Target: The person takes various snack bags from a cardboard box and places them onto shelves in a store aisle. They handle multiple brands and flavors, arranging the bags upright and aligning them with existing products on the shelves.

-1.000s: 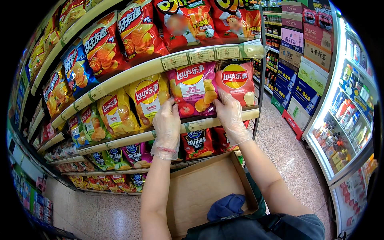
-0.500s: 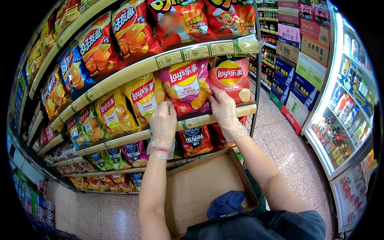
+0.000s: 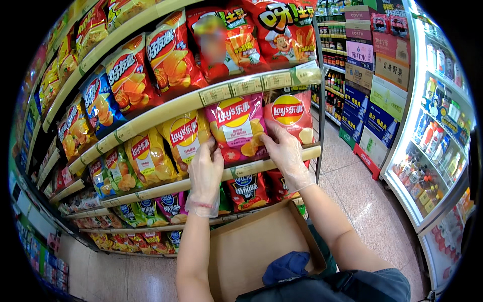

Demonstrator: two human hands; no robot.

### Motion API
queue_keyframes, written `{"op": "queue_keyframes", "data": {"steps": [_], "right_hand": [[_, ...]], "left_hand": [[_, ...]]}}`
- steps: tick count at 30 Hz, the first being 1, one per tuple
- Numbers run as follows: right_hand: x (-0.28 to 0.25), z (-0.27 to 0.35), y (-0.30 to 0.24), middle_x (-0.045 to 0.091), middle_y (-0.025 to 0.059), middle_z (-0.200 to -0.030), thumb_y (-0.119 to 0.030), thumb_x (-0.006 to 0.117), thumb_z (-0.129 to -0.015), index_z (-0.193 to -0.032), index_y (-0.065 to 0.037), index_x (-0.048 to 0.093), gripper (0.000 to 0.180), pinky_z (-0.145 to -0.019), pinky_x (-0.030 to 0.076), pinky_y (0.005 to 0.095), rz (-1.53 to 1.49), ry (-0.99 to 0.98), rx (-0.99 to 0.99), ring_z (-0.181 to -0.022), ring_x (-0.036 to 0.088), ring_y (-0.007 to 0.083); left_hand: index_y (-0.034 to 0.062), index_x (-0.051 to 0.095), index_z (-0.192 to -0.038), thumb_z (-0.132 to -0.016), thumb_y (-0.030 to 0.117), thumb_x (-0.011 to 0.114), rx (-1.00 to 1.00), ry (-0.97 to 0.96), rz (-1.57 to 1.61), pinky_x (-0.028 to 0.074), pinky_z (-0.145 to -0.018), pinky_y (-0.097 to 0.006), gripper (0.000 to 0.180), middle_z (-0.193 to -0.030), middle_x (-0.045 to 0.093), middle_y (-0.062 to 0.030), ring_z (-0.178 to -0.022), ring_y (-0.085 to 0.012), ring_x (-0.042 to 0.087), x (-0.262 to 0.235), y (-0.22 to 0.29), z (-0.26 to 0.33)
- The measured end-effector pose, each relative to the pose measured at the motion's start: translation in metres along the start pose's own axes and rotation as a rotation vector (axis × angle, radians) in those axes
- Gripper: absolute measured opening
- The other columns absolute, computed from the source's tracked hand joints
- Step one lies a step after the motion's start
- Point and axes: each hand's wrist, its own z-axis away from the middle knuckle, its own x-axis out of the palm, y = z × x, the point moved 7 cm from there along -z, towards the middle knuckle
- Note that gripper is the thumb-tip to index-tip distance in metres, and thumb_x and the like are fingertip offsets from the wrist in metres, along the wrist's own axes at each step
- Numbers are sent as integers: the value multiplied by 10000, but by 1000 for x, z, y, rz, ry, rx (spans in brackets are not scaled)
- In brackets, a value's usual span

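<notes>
A magenta bag of potato chips [image 3: 235,121] stands upright on the middle shelf, between a yellow chip bag [image 3: 185,133] and a pink-red chip bag [image 3: 290,115]. Both my hands wear clear plastic gloves. The fingers of my left hand [image 3: 205,168] close on the magenta bag's lower left edge, while my right hand [image 3: 283,153] pinches its lower right edge. Their fingertips partly cover the bag's sides. Below my arms lies an open cardboard box [image 3: 246,241] with a crumpled blue cloth [image 3: 287,268] in it.
Red chip bags [image 3: 173,58] fill the shelf above, and more bags [image 3: 246,191] sit on the shelf below. A pale shelf rail [image 3: 251,167] runs beneath my hands. To the right are the aisle floor [image 3: 342,181], stacked cartons [image 3: 382,110] and a lit drinks fridge [image 3: 432,136].
The view has tilted upward a little, so shelves and hands sit lower in the picture. Both hands keep their places at the magenta bag's edges.
</notes>
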Motion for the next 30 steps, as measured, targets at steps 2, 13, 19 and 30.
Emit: {"op": "queue_keyframes", "data": {"steps": [2,13,19,30], "right_hand": [[-9,-3,-10,648,185,-1129,-151,628,-873,-1360,-119,511,502,-859,502,416,-76,173,-193,-1039,625,349],[24,7,-34,235,127,-1570,-266,576,-882,-1511,-92,258,726,-1127,186,572,482,10,-500,-1452,170,378],[-6,7,-42,274,150,-1550,-225,616,-858,-1507,-76,255,758,-1142,176,534,299,115,-492,-1440,200,379],[-132,-83,-73,499,182,-1376,-40,628,-852,-1390,-10,423,577,-1067,355,395,-239,518,-626,-1271,472,331]], "left_hand": [[-2,526,-1253,-846,64,636,83,55,-5,490,-881,-403,426,-1151,597,-198,-1056,-337,597,-6,15,1],[75,259,-1506,-819,354,686,306,-172,-371,167,-1111,-635,856,-1551,133,-264,-1402,-502,168,53,39,20],[72,248,-1510,-836,375,668,309,-118,-284,159,-1115,-631,850,-1554,120,-268,-1398,-517,156,43,56,19],[-4,304,-1466,-851,112,640,557,84,163,260,-1145,-451,711,-1491,334,-245,-1395,-409,299,-10,146,-67]]}}
